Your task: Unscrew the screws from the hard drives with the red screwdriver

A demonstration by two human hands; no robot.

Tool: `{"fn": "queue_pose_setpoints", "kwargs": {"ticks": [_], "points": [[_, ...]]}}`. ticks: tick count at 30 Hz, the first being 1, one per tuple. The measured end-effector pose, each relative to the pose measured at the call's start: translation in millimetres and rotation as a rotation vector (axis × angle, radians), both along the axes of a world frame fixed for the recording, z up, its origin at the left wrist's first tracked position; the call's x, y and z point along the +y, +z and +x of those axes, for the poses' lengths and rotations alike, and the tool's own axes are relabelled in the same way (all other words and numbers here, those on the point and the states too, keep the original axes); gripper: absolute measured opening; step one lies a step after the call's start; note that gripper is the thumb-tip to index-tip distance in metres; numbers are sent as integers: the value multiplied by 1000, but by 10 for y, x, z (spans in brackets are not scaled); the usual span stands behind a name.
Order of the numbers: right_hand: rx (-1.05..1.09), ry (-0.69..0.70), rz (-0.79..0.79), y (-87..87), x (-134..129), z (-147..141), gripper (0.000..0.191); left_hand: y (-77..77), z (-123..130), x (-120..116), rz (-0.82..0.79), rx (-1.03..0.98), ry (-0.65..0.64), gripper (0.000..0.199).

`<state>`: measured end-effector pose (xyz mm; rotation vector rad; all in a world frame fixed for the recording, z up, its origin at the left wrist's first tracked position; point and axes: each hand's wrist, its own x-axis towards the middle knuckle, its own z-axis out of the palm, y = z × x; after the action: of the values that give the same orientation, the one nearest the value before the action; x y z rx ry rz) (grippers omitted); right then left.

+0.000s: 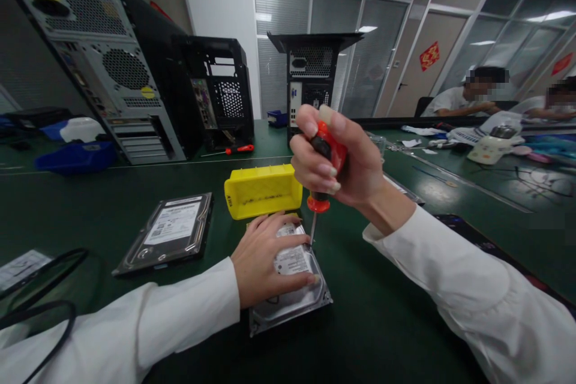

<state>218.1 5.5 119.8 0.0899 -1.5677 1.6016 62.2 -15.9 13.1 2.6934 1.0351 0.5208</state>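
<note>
A silver hard drive [292, 306] with a white label lies on the green table, in front of a yellow bin [265, 193]. My left hand [272, 255] rests on top of the drive with its fingers spread, pressing against its label and cover. Above the drive's right edge, my right hand [335, 159] is wrapped round the handle of a red and black screwdriver [318, 203]. The screwdriver stands nearly upright, its tip at the drive's right edge beside my left index finger. Another hard drive [173, 228] lies to the left, label up.
Computer cases [157, 72] stand at the back left, with another case [310, 66] behind my right hand. A second screwdriver [239, 149] and a blue bin [76, 157] lie nearby. Black cable loops [67, 312] are at left. Two people [472, 96] sit at the far right.
</note>
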Motion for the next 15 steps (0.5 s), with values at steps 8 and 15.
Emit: {"fn": "queue_pose_setpoints", "kwargs": {"ticks": [8,15], "points": [[47,-52,-34,-36,173,132,45,-6,-3,-3,8,-5,-4,51],[83,-22,-67,-51,199,157,28,13,0,-9,-4,9,3,51]]}}
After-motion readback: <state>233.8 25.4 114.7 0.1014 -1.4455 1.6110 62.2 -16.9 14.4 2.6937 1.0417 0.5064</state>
